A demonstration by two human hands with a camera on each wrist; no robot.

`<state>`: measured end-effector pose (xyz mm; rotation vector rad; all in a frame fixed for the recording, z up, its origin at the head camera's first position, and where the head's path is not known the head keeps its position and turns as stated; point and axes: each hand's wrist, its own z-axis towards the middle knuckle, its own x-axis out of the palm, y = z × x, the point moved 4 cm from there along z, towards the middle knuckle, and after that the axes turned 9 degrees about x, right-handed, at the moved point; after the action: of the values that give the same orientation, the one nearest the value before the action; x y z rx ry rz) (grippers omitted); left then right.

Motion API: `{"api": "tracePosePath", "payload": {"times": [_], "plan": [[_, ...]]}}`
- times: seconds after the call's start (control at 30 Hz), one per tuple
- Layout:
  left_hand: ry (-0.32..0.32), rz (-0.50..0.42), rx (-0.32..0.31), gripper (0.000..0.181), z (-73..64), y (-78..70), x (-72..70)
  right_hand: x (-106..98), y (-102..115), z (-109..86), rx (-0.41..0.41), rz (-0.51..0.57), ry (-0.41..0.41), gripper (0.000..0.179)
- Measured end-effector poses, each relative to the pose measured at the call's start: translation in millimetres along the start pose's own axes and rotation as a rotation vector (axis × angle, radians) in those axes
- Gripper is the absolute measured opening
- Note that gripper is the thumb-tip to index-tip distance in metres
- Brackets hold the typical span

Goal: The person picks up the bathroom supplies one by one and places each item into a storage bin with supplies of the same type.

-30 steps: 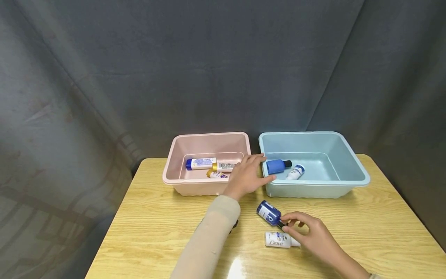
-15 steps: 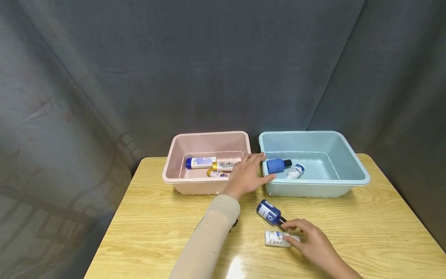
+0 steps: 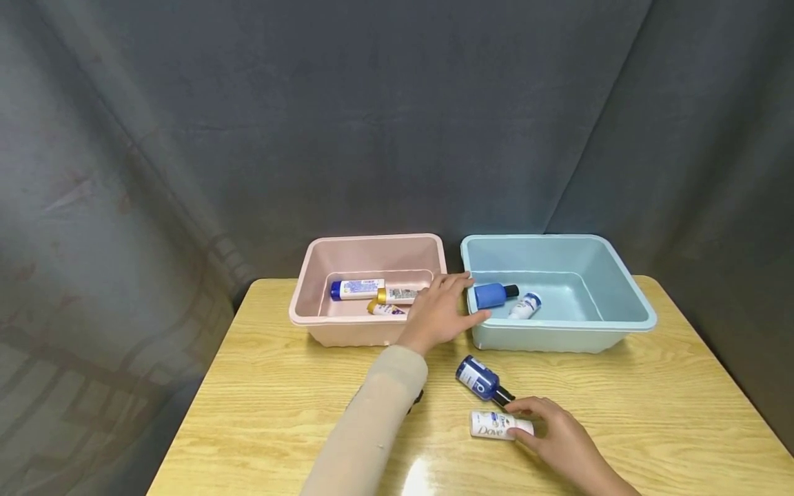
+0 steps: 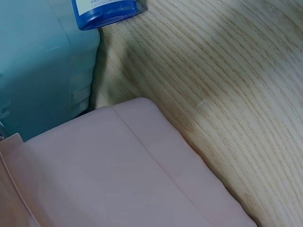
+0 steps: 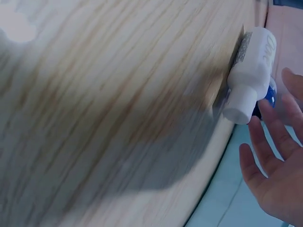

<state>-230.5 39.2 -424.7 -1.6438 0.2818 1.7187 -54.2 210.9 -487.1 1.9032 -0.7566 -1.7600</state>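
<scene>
My left hand [image 3: 436,311] reaches across the gap between the pink bin [image 3: 347,331] and the light blue bin [image 3: 558,334]. Its fingers are spread, with the fingertips and thumb at the blue bin's left rim. A white Dove bottle [image 3: 490,425] lies on its side on the table. My right hand [image 3: 558,435] is at its cap end, thumb in front and fingers behind, relaxed and apart in the right wrist view. Just behind lies a dark blue bottle [image 3: 477,379] with a black cap, close to my right fingertips. The left wrist view shows no part of the left hand.
In the pink bin lie a white tube with a blue cap [image 3: 358,289] and two gold-capped containers, partly behind my left hand. The blue bin holds a blue bottle with a black cap [image 3: 491,295] and a small white bottle [image 3: 526,306]. Grey cloth [image 3: 372,124] hangs behind.
My right hand has left the dark blue bottle's black cap and shifted toward the front, to the white Dove bottle. The left hand stays where it was.
</scene>
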Motion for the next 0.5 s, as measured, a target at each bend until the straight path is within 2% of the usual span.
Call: {"api": "tracePosePath", "payload": {"times": [0.27, 0.5], "plan": [[0.01, 0.018, 0.009, 0.079, 1.2, 0.2, -2.3, 2.4, -3.5, 4.5, -0.007, -0.061, 0.028, 0.033], [0.008, 0.021, 0.018, 0.078, 0.1, 0.8, 0.2, 11.0, -6.9, 6.8, 0.054, -0.059, 0.114, 0.034]]}}
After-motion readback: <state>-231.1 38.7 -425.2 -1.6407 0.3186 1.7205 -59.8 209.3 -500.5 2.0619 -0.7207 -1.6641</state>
